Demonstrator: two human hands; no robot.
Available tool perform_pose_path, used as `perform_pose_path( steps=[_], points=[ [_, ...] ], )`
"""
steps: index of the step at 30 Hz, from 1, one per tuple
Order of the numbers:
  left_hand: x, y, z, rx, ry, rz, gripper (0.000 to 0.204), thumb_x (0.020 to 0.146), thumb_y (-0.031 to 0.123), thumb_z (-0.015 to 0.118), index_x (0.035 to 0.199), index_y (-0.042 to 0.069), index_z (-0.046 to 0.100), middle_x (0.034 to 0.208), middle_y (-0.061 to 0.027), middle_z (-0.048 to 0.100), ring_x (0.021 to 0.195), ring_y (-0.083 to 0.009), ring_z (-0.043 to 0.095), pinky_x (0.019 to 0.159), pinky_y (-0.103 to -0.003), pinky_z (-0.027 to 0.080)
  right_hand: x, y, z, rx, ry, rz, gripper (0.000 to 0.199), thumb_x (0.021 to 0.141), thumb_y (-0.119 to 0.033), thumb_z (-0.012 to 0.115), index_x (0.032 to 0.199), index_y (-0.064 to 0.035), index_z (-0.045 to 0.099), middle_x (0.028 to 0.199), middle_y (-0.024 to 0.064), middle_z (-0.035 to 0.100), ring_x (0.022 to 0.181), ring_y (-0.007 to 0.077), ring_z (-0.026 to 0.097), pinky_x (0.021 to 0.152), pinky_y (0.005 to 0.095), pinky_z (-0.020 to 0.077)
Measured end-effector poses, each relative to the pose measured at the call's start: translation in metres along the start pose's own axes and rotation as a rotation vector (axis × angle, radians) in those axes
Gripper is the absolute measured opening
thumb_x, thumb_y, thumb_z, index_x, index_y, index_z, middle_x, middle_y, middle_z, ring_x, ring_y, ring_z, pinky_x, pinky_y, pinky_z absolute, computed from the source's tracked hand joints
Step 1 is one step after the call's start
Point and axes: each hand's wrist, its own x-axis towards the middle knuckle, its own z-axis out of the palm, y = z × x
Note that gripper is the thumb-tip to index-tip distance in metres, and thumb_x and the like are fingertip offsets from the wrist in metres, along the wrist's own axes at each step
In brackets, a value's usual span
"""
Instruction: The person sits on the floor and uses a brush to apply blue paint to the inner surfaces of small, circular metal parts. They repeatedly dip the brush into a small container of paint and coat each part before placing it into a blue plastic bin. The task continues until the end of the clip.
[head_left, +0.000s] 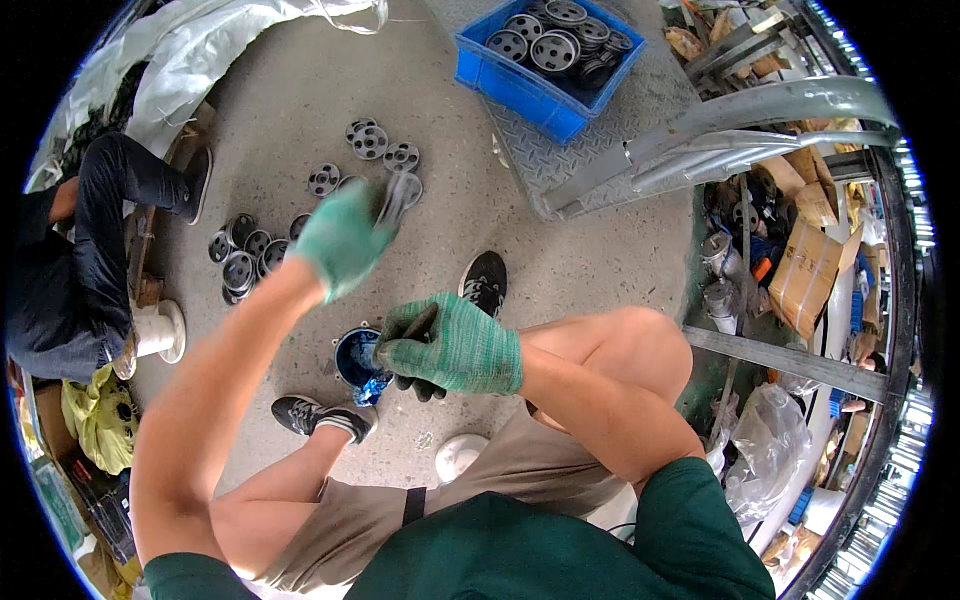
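Observation:
My left hand [345, 240], in a green knit glove and smeared by motion, reaches out over the floor. Its fingers are closed on a round metal wheel [395, 200], blurred and seen partly edge-on. Just beyond lie several similar grey wheels with holes [369, 142], and another cluster of wheels [240, 270] sits to the left. My right hand [450, 345], gloved in green with grey fingers, is curled closed in front of my body. What it grips, if anything, is hidden. Beside its fingertips stands a small round blue container [357, 355] with crumpled shiny blue material.
A blue crate [520, 75] full of wheels stands on a metal tread-plate platform [600, 150] with a tubular rail [720, 120]. At left sits another person [95, 240] in dark clothes. Shelving with cardboard boxes [810, 275] lines the right. My shoes [485, 283] flank the blue container.

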Motion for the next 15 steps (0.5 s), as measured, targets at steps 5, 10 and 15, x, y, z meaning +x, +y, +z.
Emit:
perform_pose_path(
  steps=[5, 10, 15],
  points=[
    [0.073, 0.000, -0.058, 0.169, 0.315, 0.376, 0.047, 0.094, 0.015, 0.062, 0.139, 0.009, 0.052, 0.127, -0.0210, 0.063, 0.104, -0.0368, 0.066, 0.093, -0.044, 0.052, 0.011, 0.007, -0.002, 0.012, -0.006, -0.032, 0.017, 0.092, -0.019, 0.067, 0.095, -0.0021, 0.069, 0.070, 0.0051, 0.066, 0.055, 0.0106, 0.061, 0.048, 0.0242, 0.0478],
    [0.035, -0.165, -0.030, 0.340, 0.121, 0.024, 0.035, 0.090, 0.013, 0.062, 0.124, 0.005, 0.064, 0.114, -0.0259, 0.066, 0.104, -0.0428, 0.064, 0.092, -0.046, 0.051, 0.013, 0.013, -0.009, 0.051, 0.076, 0.040, 0.019, 0.094, -0.019, 0.064, 0.096, -0.0013, 0.070, 0.071, 0.0056, 0.067, 0.056, 0.0101, 0.061, 0.050, 0.0260, 0.0489],
    [-0.025, -0.297, 0.043, 0.620, 0.048, -0.285, 0.025, 0.087, 0.009, 0.056, 0.109, 0.005, 0.069, 0.117, -0.0194, 0.066, 0.106, -0.0384, 0.065, 0.094, -0.047, 0.051, 0.022, 0.012, -0.016, 0.067, 0.112, 0.133, 0.020, 0.094, -0.017, 0.063, 0.102, 0.0004, 0.070, 0.076, 0.0067, 0.068, 0.061, 0.0109, 0.064, 0.053, 0.0242, 0.0511]
  ],
)
